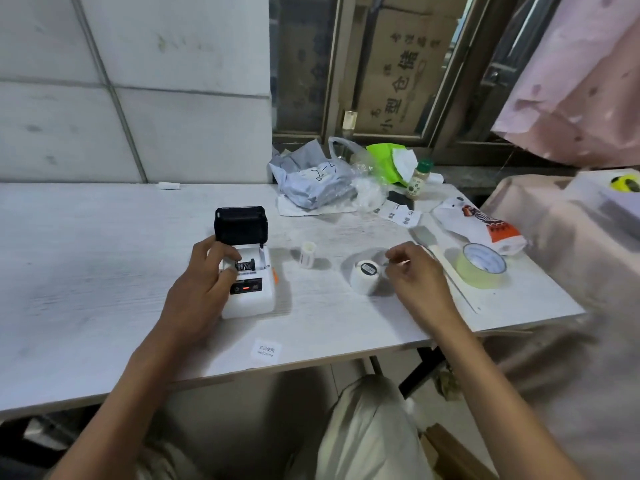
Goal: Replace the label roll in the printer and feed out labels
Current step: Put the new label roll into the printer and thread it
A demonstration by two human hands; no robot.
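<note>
Careful: your left hand (207, 271) grips the open printer (247, 285), fingers in its roll bay, while your right hand (412, 271), loosely curled and empty, hovers beside the new label roll (365, 277) standing on the bench (104, 271). Load it backwards and labels may jam.

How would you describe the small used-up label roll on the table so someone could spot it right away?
Start at the white label printer with its black lid raised. To its right stand two white rolls: the small label roll is the nearer, slimmer one, upright with a hollow top, while the fat roll beyond it has a dark cap.
</note>
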